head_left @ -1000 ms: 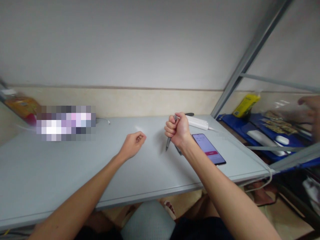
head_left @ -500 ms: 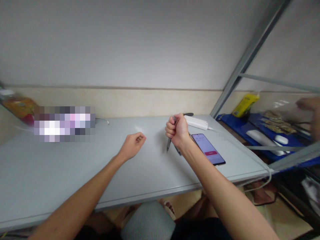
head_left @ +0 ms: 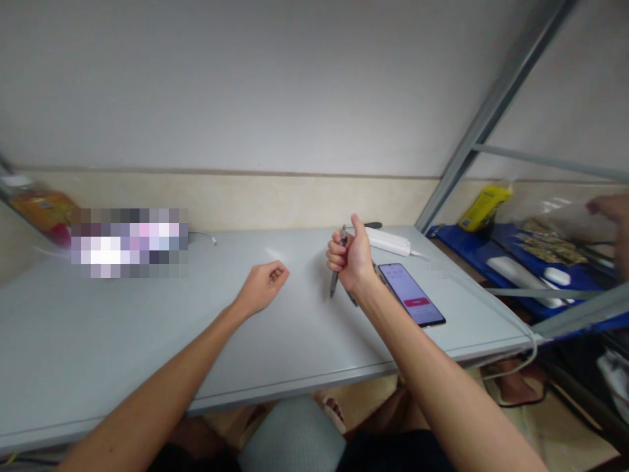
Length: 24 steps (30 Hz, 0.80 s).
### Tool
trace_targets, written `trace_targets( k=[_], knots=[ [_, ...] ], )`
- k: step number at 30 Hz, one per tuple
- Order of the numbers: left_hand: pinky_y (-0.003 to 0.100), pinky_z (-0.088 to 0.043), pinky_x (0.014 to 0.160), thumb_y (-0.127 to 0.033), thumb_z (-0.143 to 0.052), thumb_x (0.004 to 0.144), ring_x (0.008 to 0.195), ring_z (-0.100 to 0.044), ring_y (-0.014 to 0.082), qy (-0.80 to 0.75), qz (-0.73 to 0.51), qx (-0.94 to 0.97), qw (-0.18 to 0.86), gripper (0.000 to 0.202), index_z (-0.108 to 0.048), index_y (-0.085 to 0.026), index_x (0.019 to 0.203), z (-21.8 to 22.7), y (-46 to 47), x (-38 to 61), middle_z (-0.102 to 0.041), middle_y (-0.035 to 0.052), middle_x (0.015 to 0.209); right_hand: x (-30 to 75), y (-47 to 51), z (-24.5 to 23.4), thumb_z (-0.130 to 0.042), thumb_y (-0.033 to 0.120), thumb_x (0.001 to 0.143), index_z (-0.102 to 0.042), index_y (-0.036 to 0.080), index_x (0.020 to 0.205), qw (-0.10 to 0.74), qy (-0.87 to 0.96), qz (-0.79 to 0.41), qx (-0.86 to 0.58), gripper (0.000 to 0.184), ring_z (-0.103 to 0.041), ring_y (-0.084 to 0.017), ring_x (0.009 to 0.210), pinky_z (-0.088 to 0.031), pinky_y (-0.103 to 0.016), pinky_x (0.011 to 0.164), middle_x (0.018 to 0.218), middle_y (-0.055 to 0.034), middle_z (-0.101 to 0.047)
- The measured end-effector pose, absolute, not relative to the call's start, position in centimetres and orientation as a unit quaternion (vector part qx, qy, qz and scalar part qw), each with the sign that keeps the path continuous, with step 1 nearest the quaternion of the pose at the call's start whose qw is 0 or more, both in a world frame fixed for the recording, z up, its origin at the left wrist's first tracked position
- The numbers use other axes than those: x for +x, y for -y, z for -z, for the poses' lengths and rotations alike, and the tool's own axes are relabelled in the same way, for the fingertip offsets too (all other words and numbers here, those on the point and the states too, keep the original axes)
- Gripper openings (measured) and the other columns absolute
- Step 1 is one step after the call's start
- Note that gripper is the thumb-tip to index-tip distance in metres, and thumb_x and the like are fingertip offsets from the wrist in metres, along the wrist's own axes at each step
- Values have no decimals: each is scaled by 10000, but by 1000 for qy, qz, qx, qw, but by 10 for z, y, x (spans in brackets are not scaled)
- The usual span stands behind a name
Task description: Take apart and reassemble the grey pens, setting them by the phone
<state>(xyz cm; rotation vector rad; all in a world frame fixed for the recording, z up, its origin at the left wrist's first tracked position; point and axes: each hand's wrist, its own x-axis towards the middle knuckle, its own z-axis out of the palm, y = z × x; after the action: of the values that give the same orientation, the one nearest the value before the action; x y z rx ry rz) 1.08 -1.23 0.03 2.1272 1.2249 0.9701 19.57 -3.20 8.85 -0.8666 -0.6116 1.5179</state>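
A grey pen (head_left: 335, 284) is gripped in my right hand (head_left: 358, 261), its tip pointing down toward the desk. The thumb of that hand sticks up, off the pen's top end, while the other fingers wrap the barrel. My left hand (head_left: 263, 285) rests on the desk, loosely curled into a fist, with nothing visible in it. Beside my right wrist lies a phone (head_left: 413, 295) with its screen lit. Part of another dark, slim object (head_left: 352, 299) shows under the wrist; the rest is hidden.
A white power strip (head_left: 388, 242) with a cable lies behind the phone, near a black-handled object (head_left: 372, 225). At the left stand a bottle of orange liquid (head_left: 42, 206) and a blurred-out patch. Beyond the metal frame (head_left: 455, 170), another person's hand (head_left: 609, 206) shows.
My right thumb has lifted from the pen's top and now points up. The pen stays in the same hand. My left hand has hardly moved.
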Motion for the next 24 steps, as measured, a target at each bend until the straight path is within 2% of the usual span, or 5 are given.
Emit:
trace_targets(
  k=[3, 8, 16, 20, 24],
  knots=[
    [209, -370, 559, -286, -464, 811, 567, -490, 97, -450, -353, 781, 252, 207, -579, -156, 698, 0, 12, 11, -544, -27, 588, 196, 31, -84, -344, 520, 830, -347, 207, 577, 583, 271, -663, -383, 403, -80, -50, 329, -41, -189, 332, 377, 110, -190],
    [213, -376, 569, -287, -466, 806, 569, -498, 99, -451, -350, 780, 255, 203, -578, -158, 697, 0, 13, 11, -548, -26, 585, 196, 30, -79, -317, 448, 844, -368, 204, 606, 570, 279, -675, -376, 345, -90, -52, 330, -53, -190, 342, 386, 109, -203],
    [219, -399, 593, -282, -471, 803, 595, -534, 112, -448, -348, 784, 253, 198, -599, -155, 722, 1, 11, 11, -585, -12, 613, 188, 28, -68, -390, 275, 773, -406, 218, 746, 560, 314, -638, -426, 65, -222, -64, 343, -155, -179, 354, 432, 109, -302],
    [219, -398, 588, -283, -469, 804, 589, -534, 113, -448, -344, 787, 249, 202, -602, -156, 721, 1, 11, 10, -585, -13, 607, 184, 25, -50, -414, 179, 740, -436, 217, 830, 547, 434, -508, -504, 100, -373, -82, 407, -299, -189, 417, 506, 92, -401],
    [221, -401, 592, -289, -467, 804, 592, -542, 116, -448, -337, 791, 245, 206, -604, -157, 725, 0, 11, 10, -595, -9, 613, 186, 23, -32, -410, 190, 808, -551, 169, 873, 410, 610, -294, -611, 158, -520, -128, 558, -388, -239, 574, 587, 20, -516]
  ],
)
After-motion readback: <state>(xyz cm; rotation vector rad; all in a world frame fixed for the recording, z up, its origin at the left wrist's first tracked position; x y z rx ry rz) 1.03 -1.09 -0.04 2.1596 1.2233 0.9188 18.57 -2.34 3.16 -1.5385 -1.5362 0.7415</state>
